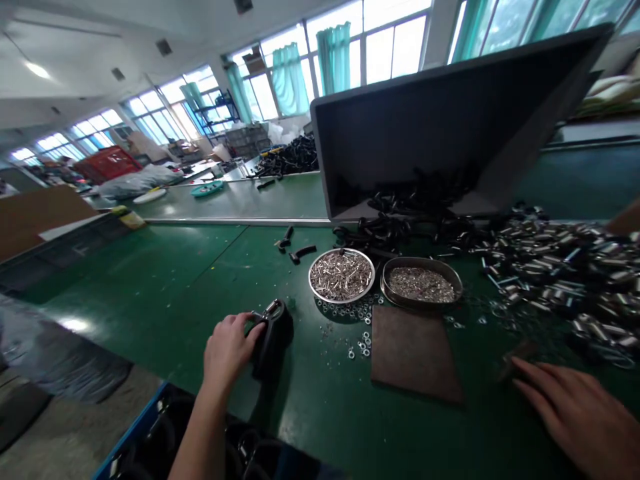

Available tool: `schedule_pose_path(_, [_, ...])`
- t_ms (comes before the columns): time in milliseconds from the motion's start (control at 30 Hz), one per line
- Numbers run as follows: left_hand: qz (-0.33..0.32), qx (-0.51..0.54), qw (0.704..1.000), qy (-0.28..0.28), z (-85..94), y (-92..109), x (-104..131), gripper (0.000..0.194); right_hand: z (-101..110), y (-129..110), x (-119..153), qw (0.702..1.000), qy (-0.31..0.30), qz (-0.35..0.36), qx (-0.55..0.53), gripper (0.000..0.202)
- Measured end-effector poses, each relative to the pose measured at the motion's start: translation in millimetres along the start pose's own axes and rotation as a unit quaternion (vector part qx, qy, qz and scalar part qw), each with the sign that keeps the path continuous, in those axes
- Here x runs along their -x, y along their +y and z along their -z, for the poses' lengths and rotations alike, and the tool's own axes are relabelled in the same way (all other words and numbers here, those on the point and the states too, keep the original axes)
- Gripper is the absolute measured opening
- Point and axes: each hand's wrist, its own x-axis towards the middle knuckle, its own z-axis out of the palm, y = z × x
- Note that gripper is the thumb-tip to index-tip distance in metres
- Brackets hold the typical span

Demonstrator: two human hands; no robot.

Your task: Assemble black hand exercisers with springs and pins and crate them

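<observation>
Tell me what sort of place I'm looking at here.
Probably a factory assembly workshop: a long green workbench holds a heap of metal cylinders, a round dish of small metal pins and a pile of black parts.

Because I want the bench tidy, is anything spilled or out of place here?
Small metal rings lie loose on the green bench, beside the round dish and brown pad, outside any container; they look spilled.
</observation>
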Motion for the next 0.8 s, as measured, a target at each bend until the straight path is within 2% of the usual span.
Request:
schedule_pose_path(100, [-0.108,0.052,0.992,0.037,6.8,51,-20,0.037,6,-24,-28,0.998,-0.016,0.062,0.002,0.048])
schedule_pose_path(167, [-0.220,0.089,0.971,0.028,6.4,99,-40,0.030,5,-33,-43,0.997,-0.010,0.070,-0.010,0.046])
schedule_pose_path(233, [-0.296,0.099,0.950,0.015,1.0,151,-64,0.025,3,-38,-55,0.996,-0.006,0.079,-0.028,0.043])
schedule_pose_path(400, [-0.357,0.090,0.930,-0.014,-25.1,278,-128,0.027,2,-42,-78,0.995,-0.015,0.073,-0.060,0.036])
schedule_pose_path(500, [-0.357,0.088,0.929,-0.030,-44.8,339,-157,0.033,3,-43,-87,0.995,-0.023,0.064,-0.073,0.033])
schedule_pose_path(567, [-0.345,0.091,0.933,-0.044,-58.4,371,-170,0.039,4,-40,-91,0.995,-0.030,0.058,-0.081,0.032])
schedule_pose_path(633, [-0.325,0.099,0.938,-0.063,-70.7,394,-180,0.044,6,-33,-94,0.994,-0.037,0.045,-0.088,0.031])
schedule_pose_path(700, [-0.300,0.115,0.944,-0.080,-79.7,409,-186,0.043,7,-22,-99,0.994,-0.052,0.020,-0.095,0.029])
schedule_pose_path(800, [-0.252,0.161,0.951,-0.082,-83.7,416,-193,0.034,4,0,-118,0.991,-0.091,-0.023,-0.098,0.026])
